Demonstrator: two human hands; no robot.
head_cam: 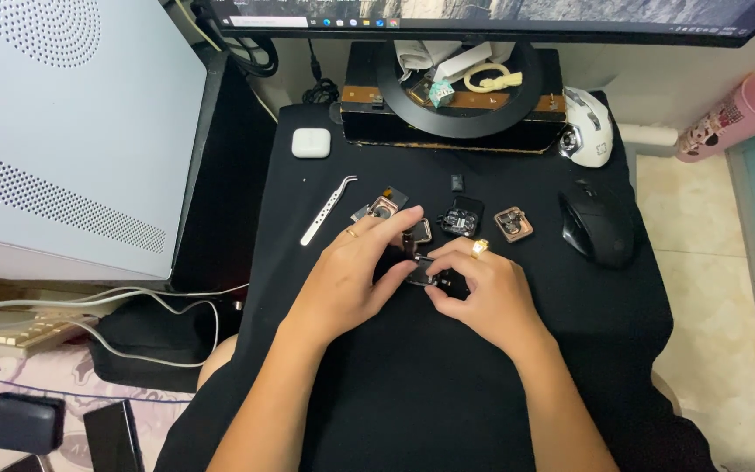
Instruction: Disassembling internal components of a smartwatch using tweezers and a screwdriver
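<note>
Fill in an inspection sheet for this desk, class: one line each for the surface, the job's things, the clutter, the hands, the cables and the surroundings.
Surface: black cloth covering the desk.
Job's things: small dark device held between both hands; small square parts and a dark module lie just beyond; metal tweezers to the left.
Clutter: white earbud case, black mouse, white mouse, oddments on the monitor stand.
Hands: left hand and right hand each have a grip on the device; a ring on each.
Cables: white cables at left; black cables behind the stand.
Surroundings: white computer case, pink bottle, tiled floor.
</note>
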